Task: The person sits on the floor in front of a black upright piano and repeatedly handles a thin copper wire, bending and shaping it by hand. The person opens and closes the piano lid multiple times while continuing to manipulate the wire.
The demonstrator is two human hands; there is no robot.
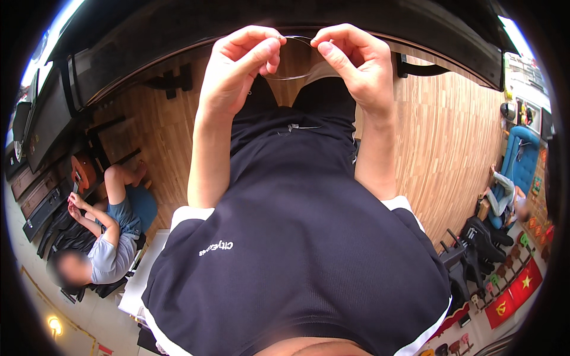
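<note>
A thin, clear strand [298, 37], like nylon line or fine wire, curves between my two raised hands, with part of it looping down below them. My left hand [234, 68] pinches it near one end of the arc, thumb against fingertips. On the opposite side my right hand [363, 68] has thumb and forefinger closed on the same strand. Both hands are held over my lap, close to the edge of a dark, glossy table [178, 65]. Exactly where the strand's ends lie is too fine to make out.
At the left a seated person [119, 252] is next to an orange-brown guitar [84, 171], near several dark cases. Another person [507, 199] sits on a blue sofa [522, 160] at the far right. Black chairs [472, 249] and red flags [515, 296] are at lower right.
</note>
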